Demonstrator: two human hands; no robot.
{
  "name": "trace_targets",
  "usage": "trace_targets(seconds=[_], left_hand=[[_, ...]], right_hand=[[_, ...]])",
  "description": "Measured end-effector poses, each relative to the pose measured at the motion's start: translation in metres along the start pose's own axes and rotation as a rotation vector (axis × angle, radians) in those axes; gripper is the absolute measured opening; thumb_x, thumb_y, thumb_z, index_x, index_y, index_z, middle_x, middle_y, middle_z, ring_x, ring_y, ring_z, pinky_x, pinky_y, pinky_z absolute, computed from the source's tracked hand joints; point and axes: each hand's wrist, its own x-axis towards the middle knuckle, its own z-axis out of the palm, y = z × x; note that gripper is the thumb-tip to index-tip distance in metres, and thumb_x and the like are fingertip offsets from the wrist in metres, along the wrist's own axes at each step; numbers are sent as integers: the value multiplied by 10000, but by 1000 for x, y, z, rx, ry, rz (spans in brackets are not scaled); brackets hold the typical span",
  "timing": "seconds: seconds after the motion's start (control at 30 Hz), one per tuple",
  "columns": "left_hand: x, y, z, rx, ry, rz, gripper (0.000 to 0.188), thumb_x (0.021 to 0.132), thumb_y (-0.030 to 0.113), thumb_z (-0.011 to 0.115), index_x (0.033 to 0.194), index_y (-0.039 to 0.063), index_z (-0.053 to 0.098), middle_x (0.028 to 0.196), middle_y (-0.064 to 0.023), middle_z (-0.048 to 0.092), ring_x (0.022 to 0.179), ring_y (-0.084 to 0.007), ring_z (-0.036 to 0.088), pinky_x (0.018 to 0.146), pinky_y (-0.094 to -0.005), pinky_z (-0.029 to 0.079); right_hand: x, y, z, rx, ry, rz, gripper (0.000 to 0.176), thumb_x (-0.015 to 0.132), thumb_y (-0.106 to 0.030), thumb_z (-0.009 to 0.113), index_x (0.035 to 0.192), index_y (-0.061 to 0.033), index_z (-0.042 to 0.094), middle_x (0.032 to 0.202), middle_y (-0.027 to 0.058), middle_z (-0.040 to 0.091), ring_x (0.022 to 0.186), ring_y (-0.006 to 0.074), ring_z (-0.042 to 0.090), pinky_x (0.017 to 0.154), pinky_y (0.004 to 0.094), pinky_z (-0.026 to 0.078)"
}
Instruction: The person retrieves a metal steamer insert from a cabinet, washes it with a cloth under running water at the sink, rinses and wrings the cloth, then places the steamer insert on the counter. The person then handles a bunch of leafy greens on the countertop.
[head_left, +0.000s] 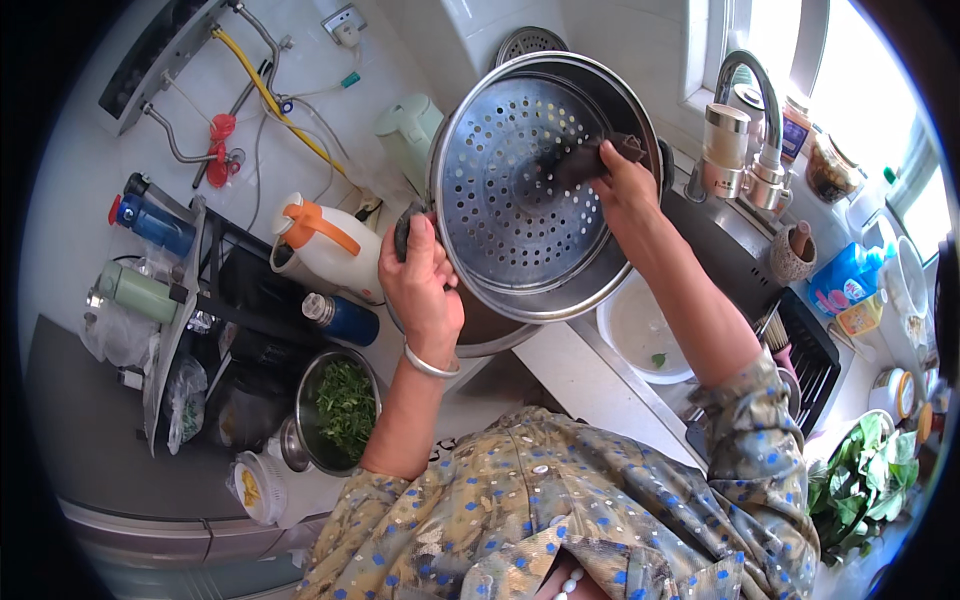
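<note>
A metal steamer tier with a perforated base is tilted up in front of me. My left hand grips its dark side handle. Inside the tier, my right hand holds a dark cloth against the perforated base. Below the tier is a wide metal pot, mostly hidden, with a brownish inside. To the right of the tier a white basin stands in the sink, with a green leaf in it.
A white thermos jug, a blue bottle and a metal bowl of chopped greens stand left. The curved faucet rises at upper right, near a blue detergent bottle. Leafy greens lie at lower right.
</note>
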Motion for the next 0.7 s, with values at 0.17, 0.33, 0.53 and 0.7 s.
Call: trace_targets(seconds=[0.17,0.33,0.53,0.7], left_hand=[[-18,9,5,44,-63,-12,336,865,295,579,951,-30,562,506,90,275,416,-15,237,379,-183,216],[-20,18,2,20,-66,5,269,843,261,611,885,-3,584,491,82,318,398,-21,257,365,-187,223],[-10,37,-8,-29,-49,58,267,824,239,636,845,-24,595,479,77,326,395,-17,254,364,-193,206],[-4,26,-5,-25,42,-53,239,832,233,624,852,-3,592,482,79,323,393,-23,252,366,-191,219]], right_hand=[[15,3,58,-56,57,-433,186,794,-65,591,969,-10,623,900,105,622,847,199,587,752,303,454],[-55,20,88,-792,-95,-1413,191,656,-22,624,808,-119,688,953,111,524,897,254,488,788,335,409],[-64,72,-18,-1004,-1253,-1240,208,671,-57,593,838,-141,683,852,51,510,845,220,494,754,319,423],[3,-17,-51,-2142,-932,-1497,160,676,-128,589,817,-126,665,895,19,537,944,189,482,787,306,426]])
